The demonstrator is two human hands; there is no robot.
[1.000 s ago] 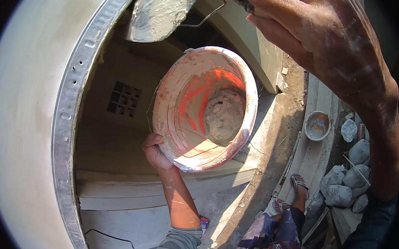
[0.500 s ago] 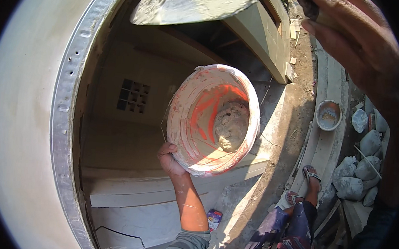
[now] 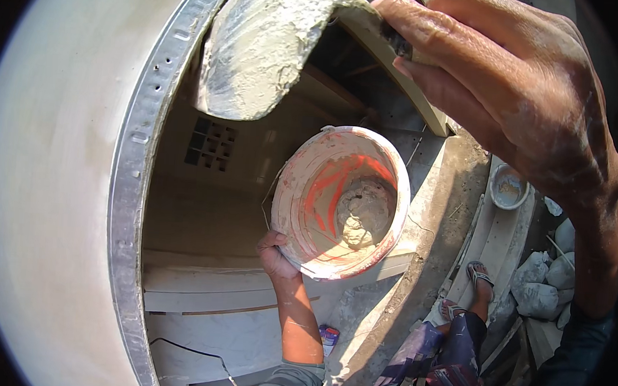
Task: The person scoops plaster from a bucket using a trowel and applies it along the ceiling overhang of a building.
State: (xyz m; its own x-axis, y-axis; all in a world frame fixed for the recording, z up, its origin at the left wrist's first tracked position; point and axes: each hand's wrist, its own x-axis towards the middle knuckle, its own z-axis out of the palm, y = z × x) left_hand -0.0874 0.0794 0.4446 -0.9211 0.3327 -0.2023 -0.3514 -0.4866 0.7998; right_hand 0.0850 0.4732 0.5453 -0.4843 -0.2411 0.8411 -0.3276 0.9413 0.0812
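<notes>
My left hand (image 3: pixel 278 255) is closed on the near-left rim of a plaster-smeared bucket (image 3: pixel 297 210), holding it with its mouth facing me. A lump of grey wet mortar (image 3: pixel 364 212) lies inside, against orange-streaked walls. High at the right, my right hand (image 3: pixel 507 85) grips the handle of a trowel; the fingers mostly cover that handle. The trowel's blade (image 3: pixel 265 49) is coated with pale mortar and hangs above and left of the bucket, beside the perforated metal edge strip (image 3: pixel 129 175). Blade and strip overlap in view; I cannot tell whether they touch.
A smooth pale wall (image 3: pixel 48 177) fills the left side. Down below, a second bucket (image 3: pixel 509 187) stands on planks near several filled sacks (image 3: pixel 540 295). My sandalled feet (image 3: pixel 479 274) rest on planks. A black cable (image 3: pixel 193 351) lies at lower left.
The trowel has come down and left, its blade turning toward the metal strip. My right hand has moved further into view. The held bucket sits slightly lower and further right.
</notes>
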